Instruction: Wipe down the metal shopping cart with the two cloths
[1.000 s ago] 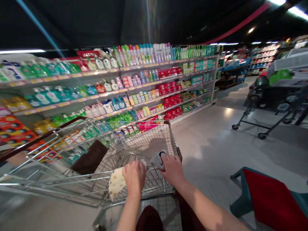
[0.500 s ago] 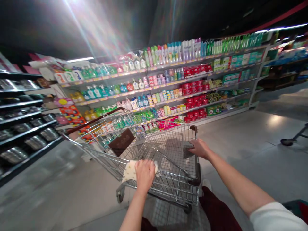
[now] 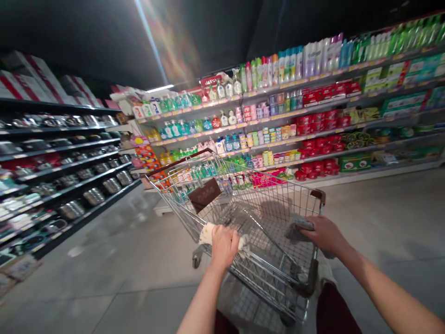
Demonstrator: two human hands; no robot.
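A wire shopping cart (image 3: 267, 218) stands in front of me, with a brown plate (image 3: 205, 195) at its far left end. My left hand (image 3: 224, 246) is closed round a cream patterned cloth (image 3: 206, 234) on the cart's near side rail. At the cart's right end, my right hand (image 3: 325, 234) grips a grey cloth (image 3: 295, 228) against the rim. Part of the grey cloth hangs inside the basket and part shows below the hand outside. Inside the cart only wire mesh shows.
Long shelves (image 3: 271, 123) of bottles, tubs and red packs run behind the cart. Dark shelves (image 3: 66, 181) of metal pots stand at the left, with a carton (image 3: 22, 266) at their foot. My legs are close to the cart's near right corner.
The view has turned left, so the cart and shelves sit further right and more pot shelves show. More of the grey cloth is visible at my right hand. My left hand keeps its hold.
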